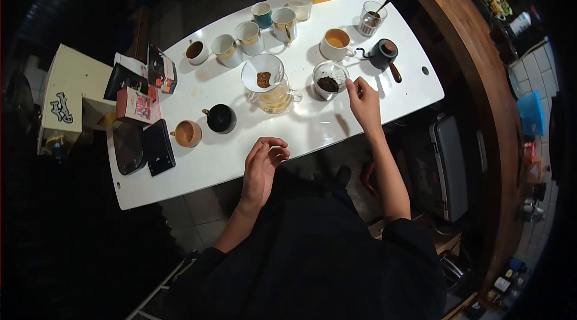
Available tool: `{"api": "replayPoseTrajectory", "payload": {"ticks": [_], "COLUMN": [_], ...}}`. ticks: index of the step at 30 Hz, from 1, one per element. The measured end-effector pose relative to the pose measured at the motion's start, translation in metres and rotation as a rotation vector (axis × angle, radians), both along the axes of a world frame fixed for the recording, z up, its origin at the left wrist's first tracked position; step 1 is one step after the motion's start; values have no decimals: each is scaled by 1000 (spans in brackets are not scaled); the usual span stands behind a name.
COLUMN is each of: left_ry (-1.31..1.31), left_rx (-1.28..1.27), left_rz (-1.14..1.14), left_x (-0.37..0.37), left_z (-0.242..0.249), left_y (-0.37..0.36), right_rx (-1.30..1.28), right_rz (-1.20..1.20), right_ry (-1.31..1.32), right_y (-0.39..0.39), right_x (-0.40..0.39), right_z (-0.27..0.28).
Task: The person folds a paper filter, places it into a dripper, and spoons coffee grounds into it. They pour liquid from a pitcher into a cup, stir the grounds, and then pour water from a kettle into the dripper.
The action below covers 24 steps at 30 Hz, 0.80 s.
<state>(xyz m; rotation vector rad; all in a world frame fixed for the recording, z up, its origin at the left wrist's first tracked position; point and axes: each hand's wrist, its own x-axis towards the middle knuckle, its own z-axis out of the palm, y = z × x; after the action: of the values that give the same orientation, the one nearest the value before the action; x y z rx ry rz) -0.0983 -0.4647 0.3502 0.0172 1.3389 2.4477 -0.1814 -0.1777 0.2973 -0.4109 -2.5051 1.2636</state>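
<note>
My right hand (365,103) is closed in a pinch at the right edge of a clear glass cup (323,89). Dark wet grounds (328,83) lie in that cup. What the fingertips grip, possibly a handle, is hidden. My left hand (262,169) hovers by the table's front edge, fingers loosely curled and apart, with nothing in it. Between and beyond my hands stands a glass coffee server (274,102) with pale liquid inside. On top of it sits a dripper with a white paper filter (253,72), holding brown grounds (263,80).
The white table (312,133) carries a black mug (222,119), a tan cup (188,134) and a phone (158,148). Several mugs (226,50) line the back. Toward the right stand a cup of amber liquid (335,49), a black kettle (382,55) and a glass with a spoon (371,22).
</note>
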Motion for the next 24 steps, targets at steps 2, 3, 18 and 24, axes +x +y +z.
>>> {"api": "replayPoseTrajectory", "payload": {"ticks": [2, 3, 18, 24], "left_ry": [12, -3, -87, -116], "left_rx": [-25, -41, 70, 81], "left_rz": [37, 68, 202, 178], "left_x": [8, 12, 16, -1], "left_z": [1, 0, -18, -27], "left_y": [-3, -6, -47, -62], "right_rx": [83, 168, 363, 454], "right_rz": [52, 86, 312, 358], "right_ry": [45, 88, 69, 70], "right_y": [3, 3, -10, -9], "right_x": [-5, -6, -15, -21], "right_z": [5, 9, 24, 23]}}
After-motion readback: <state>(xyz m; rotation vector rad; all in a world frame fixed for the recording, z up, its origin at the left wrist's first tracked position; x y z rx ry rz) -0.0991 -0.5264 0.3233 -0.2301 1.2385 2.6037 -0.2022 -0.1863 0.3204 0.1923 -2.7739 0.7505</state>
